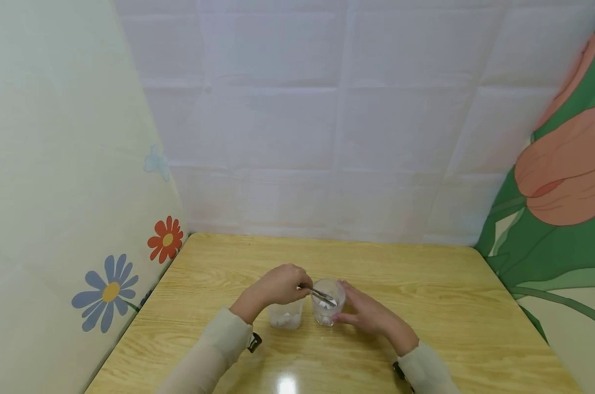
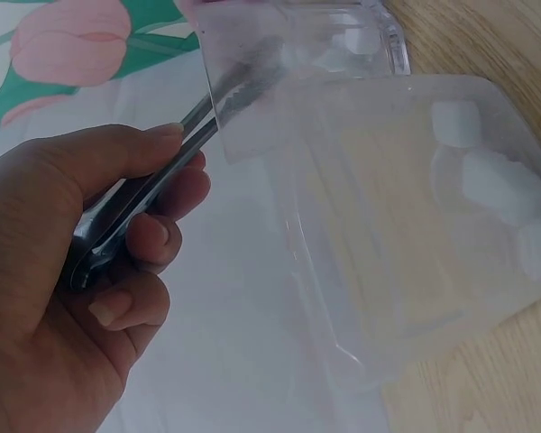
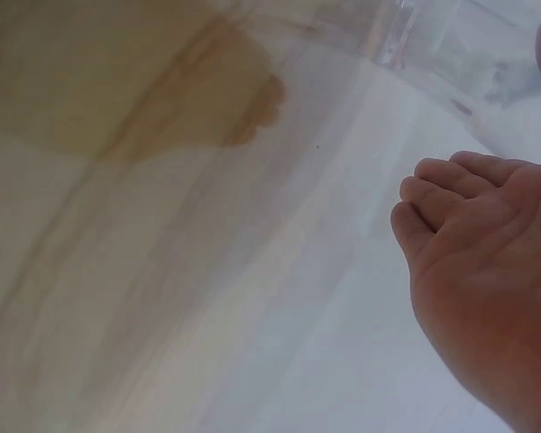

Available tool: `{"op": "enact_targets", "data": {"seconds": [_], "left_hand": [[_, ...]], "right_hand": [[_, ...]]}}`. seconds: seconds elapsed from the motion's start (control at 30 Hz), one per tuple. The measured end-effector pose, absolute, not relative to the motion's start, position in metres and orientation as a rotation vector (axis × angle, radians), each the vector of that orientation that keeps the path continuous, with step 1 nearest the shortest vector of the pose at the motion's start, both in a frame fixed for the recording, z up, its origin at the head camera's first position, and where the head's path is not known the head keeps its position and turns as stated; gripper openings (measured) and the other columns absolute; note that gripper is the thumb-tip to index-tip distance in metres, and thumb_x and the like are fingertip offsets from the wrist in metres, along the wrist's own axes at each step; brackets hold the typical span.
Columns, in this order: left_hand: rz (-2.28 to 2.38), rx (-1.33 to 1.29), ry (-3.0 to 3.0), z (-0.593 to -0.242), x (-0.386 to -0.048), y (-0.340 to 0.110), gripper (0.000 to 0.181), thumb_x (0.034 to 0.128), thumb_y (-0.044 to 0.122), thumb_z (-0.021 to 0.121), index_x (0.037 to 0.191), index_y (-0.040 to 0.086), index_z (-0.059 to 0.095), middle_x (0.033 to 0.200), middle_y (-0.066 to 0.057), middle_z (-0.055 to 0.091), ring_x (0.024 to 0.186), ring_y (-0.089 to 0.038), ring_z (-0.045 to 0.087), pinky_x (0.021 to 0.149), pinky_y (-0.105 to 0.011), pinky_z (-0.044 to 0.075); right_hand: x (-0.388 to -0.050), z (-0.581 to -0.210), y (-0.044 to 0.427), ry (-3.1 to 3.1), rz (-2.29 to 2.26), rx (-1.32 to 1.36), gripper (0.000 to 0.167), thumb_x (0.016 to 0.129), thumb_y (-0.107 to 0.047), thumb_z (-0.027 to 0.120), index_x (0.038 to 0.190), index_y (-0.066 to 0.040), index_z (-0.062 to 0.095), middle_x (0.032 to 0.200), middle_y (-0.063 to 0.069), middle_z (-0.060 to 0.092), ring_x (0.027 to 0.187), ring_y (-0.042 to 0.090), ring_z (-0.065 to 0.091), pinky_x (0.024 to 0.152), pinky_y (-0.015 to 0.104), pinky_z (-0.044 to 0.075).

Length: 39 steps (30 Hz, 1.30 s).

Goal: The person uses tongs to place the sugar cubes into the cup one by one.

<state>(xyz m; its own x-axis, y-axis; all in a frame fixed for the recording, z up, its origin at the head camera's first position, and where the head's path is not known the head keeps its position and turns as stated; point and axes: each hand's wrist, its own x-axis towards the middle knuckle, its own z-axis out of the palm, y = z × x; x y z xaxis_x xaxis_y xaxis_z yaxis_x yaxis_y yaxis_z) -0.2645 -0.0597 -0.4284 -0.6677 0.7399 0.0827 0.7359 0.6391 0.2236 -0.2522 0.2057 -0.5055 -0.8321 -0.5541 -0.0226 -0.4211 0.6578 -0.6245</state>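
Metal tongs [image 1: 318, 294] are gripped in my left hand [image 1: 283, 284], thumb on one side and curled fingers on the other. Their tips reach down into a clear glass [image 1: 322, 316] with white lumps [image 1: 327, 303] inside; whether the tips pinch a lump, I cannot tell. My right hand [image 1: 368, 313] holds the glass from the right, thumb at its near side and fingers at its far side. Under my left hand stands a translucent plastic container [image 2: 343, 298], with several white cube-like lumps [image 2: 505, 185] in it. Only part of the glass shows in the right wrist view.
Both vessels stand close together on a wood-grain table [image 1: 415, 284]. A pale cloth [image 1: 327, 137] hangs behind the table's back edge. Flower-printed cloths rise at the left [image 1: 56, 164] and right [image 1: 558, 219]. A bright light reflection lies on the near tabletop.
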Motion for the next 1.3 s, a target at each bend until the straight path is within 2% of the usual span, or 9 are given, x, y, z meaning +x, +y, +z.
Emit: {"op": "enact_targets", "data": {"seconds": [0.6,1.3], "left_hand": [[0.372,1.257,2.868,-0.419,-0.263,-0.068,0.014,0.0993,0.022,0.067,0.101,0.015,0.079,0.096,0.004,0.075,0.081,-0.004,0.066,0.073,-0.024,0.054],[0.404,1.231,2.935,-0.388,-0.252,-0.120,0.018,0.0988,0.021,0.068,0.111,0.010,0.076,0.102,-0.002,0.073,0.085,-0.011,0.068,0.075,-0.029,0.056]], "right_hand": [[-0.250,-0.504,0.205,2.662,-0.918,-0.776,0.098,0.091,-0.048,0.071,0.158,0.003,0.023,0.163,0.027,0.022,0.148,0.046,0.027,0.117,0.061,0.023],[-0.248,-0.503,0.208,2.668,-0.904,-0.774,0.098,0.091,-0.049,0.071,0.159,0.003,0.021,0.163,0.025,0.020,0.149,0.044,0.024,0.118,0.059,0.021]]}}
